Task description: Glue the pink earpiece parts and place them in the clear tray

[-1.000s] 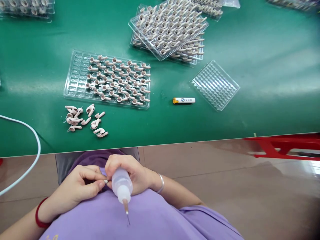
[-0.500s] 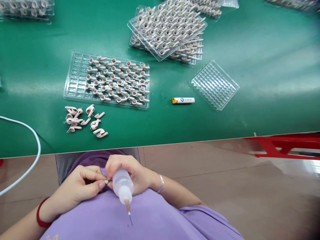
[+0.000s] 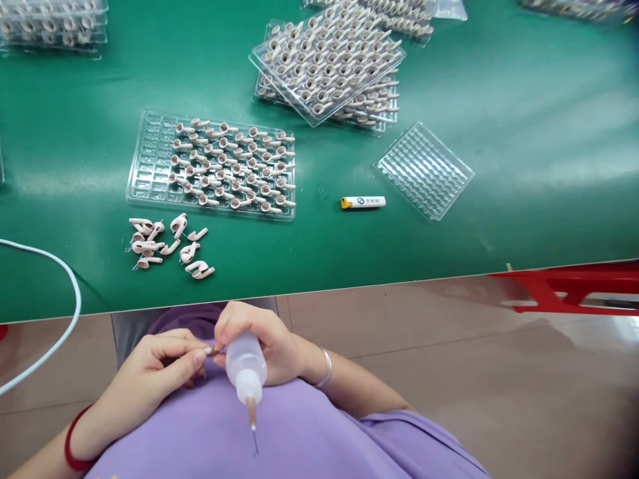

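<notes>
My right hand [image 3: 262, 336] is wrapped round a translucent squeeze bottle [image 3: 247, 362], whose thin needle tip points down toward my lap. Between the fingertips of my left hand [image 3: 164, 366] is a small whitish piece [image 3: 208, 350], probably part of an earbud, though most of it is hidden. My right fingertips meet it from the other side, with a brownish bit between the hands. On the table above lies a loose group of earbud shells [image 3: 147, 246] with fine wires. Behind it a clear tray [image 3: 154, 156] holds many such shells in rows, its left columns bare.
Stacked trays of shells [image 3: 329, 63] stand at the back, with more trays [image 3: 52, 26] at the far left. A white lighter [image 3: 367, 202] and a clear tray lid [image 3: 424, 171] lie to the right. A pale cable [image 3: 74, 286] curves at the left; a red stool [image 3: 574, 289] is beyond the edge.
My hands have drawn slightly apart, showing more of the small piece and a brownish bit between them. The bottle has tilted a little and the view has shifted slightly.
</notes>
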The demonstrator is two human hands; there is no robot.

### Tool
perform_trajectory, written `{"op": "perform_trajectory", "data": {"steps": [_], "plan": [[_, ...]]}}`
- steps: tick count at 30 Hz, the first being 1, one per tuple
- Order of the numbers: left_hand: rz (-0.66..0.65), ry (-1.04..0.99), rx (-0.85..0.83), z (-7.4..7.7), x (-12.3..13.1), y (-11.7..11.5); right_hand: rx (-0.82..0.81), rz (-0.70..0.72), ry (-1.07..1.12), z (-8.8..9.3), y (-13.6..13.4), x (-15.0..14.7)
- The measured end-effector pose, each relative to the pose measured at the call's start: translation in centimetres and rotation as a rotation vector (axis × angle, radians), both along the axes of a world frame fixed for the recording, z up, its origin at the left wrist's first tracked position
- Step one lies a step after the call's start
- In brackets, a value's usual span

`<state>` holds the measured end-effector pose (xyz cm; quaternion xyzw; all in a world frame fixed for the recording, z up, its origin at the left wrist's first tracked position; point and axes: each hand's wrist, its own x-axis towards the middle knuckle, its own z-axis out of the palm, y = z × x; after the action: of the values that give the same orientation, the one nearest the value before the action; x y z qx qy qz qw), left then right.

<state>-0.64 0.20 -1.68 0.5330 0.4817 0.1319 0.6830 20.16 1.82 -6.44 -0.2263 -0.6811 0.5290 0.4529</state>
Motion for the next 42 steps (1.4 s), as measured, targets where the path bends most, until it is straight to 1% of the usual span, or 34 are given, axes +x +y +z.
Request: {"op": "perform_trajectory", "data": {"steps": [4,7,9,13,15,18,21,23,24,29,32,36,42], "plan": [[0.006,0.0,0.009,0.1,0.0,0.1,0.101,-0.043,0.0,0.2,0.2,0.0],[0.02,0.013,0.025,-0.1,-0.1,-0.1,0.118,-0.092,0.001,0.3,0.3,-0.1],[0.058,0.015,0.021,-0.2,-0.3,-0.3,0.109,-0.124,0.013,0.3,0.3,-0.1],[0.204,-0.013,-0.016,-0.3,-0.4,-0.7,0.083,-0.17,0.035,0.3,0.2,0.0],[0.251,-0.01,0.007,-0.2,-0.3,-0.8,0.062,-0.198,0.023,0.3,0.2,0.0],[0.294,0.008,0.049,0.1,-0.2,-0.6,0.008,-0.247,0.012,0.6,0.3,0.0],[0.274,0.008,0.061,0.2,-0.2,-0.4,-0.048,-0.28,-0.003,0.8,0.4,-0.2],[0.243,0.017,0.144,0.2,-0.2,-0.3,-0.073,-0.272,-0.007,1.0,0.4,-0.4],[0.23,0.033,0.229,0.2,-0.3,-0.2,-0.081,-0.259,0.001,1.0,0.4,-0.5],[0.141,0.219,0.806,0.3,-0.5,0.1,-0.091,-0.208,0.068,1.1,0.3,-1.2],[0.075,0.308,1.012,0.5,-0.5,0.2,-0.109,-0.196,0.1,1.0,0.2,-1.4],[0.007,0.359,1.115,0.7,-0.4,0.1,-0.121,-0.184,0.141,0.7,0.2,-1.5],[-0.017,0.392,1.14,0.7,-0.5,-0.2,-0.116,-0.192,0.119,1.0,0.1,-1.4]]}}
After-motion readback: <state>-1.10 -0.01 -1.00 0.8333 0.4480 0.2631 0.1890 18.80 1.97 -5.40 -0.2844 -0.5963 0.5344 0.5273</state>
